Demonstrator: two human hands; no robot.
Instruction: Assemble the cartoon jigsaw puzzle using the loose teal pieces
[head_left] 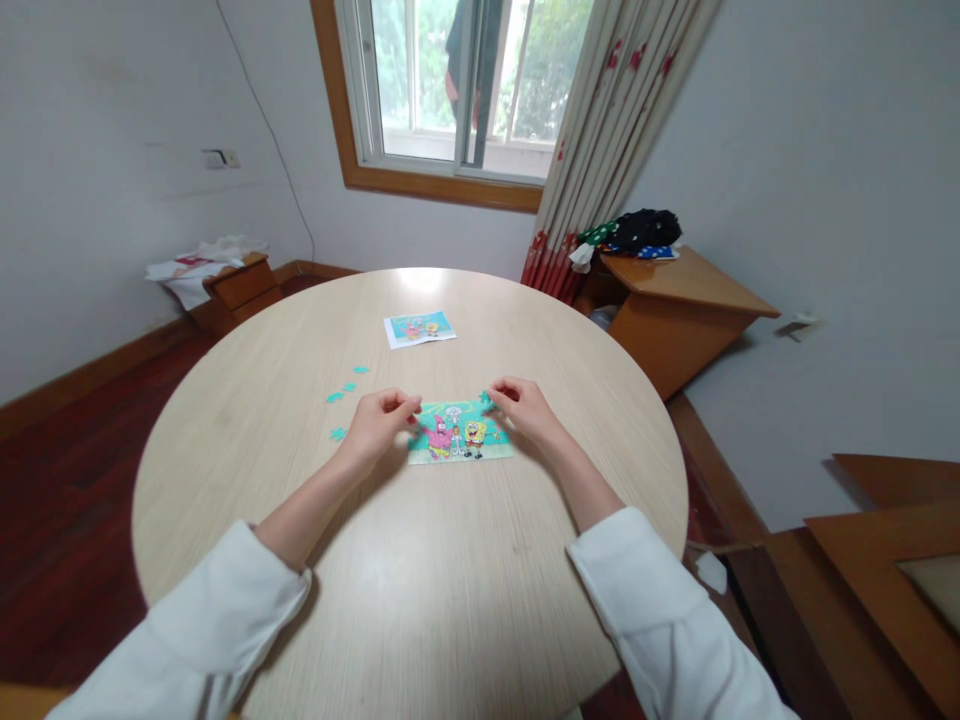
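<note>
A jigsaw puzzle (454,449) with cartoon figures on a teal background lies flat on the round table (420,580). My right hand (525,407) is over its upper right corner, pinching a small teal puzzle piece (485,399) between thumb and finger. At the upper left edge is my left hand (381,420), its thumb and fingertips pressed together. Whether anything is between them is hidden. Several loose teal puzzle pieces (334,397) are scattered left of the puzzle, beyond and beside my left hand.
A printed reference picture (421,328) on white paper rests farther back on the table. Behind the table are a window (450,90) and a curtain (600,130). Clothes (637,232) lie on a wooden stand (675,290) at right; a wooden stool (244,292) with cloth stands at left.
</note>
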